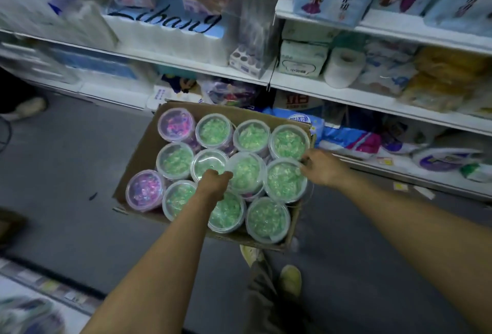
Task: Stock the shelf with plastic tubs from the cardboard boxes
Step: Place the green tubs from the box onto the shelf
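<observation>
The left hand (pixel 214 183) has its fingers curled over the near-left rim of the middle tub (pixel 246 171), which sits higher than its neighbours. On that tub's far side, the right hand (pixel 323 167) curls its fingers at the rim of the next tub (pixel 286 182); whether they grip it cannot be told. More green-filled tubs surround both hands, and pink tubs (pixel 145 190) lie left of the left hand, all packed in the box (pixel 138 155). Beyond the hands stands the shelf (pixel 372 99), stacked with tissue packs (pixel 303 59).
</observation>
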Available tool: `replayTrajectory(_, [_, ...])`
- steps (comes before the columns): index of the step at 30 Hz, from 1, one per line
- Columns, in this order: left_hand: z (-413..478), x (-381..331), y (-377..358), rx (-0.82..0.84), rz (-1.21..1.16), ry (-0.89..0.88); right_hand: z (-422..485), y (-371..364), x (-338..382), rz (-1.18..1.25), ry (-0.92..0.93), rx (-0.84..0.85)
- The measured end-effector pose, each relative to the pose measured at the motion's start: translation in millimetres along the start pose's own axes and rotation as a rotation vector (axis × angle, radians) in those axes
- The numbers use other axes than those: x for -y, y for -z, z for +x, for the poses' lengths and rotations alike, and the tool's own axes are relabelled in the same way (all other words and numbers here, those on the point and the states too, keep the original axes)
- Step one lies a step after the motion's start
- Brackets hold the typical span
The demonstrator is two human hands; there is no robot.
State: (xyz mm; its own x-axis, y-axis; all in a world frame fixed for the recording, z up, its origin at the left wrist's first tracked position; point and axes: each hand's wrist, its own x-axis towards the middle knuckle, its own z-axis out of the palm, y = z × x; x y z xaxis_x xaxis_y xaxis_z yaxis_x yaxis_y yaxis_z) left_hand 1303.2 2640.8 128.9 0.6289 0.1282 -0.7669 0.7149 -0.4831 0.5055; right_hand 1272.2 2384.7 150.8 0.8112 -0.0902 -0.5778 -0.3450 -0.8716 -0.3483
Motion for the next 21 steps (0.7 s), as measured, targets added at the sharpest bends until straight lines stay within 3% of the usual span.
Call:
replayTrajectory(3, [13, 13, -13, 0.044, -0.214, 0.110, 9, -23, -10, 0.127, -0.068, 0.019])
replayTrajectory(8, [26, 18, -27, 0.042, -0.342, 0.143, 21, -42, -9, 0.242, -0.232, -0.032])
replayTrajectory(15, [24, 24, -36, 0.058, -0.552, 0.210, 29, -49, -16, 0.394, -0.267, -0.034])
replayTrajectory(21, [21, 29, -33, 0.064, -0.649, 0.163, 32, -47, -26, 0.577, -0.308, -0.065])
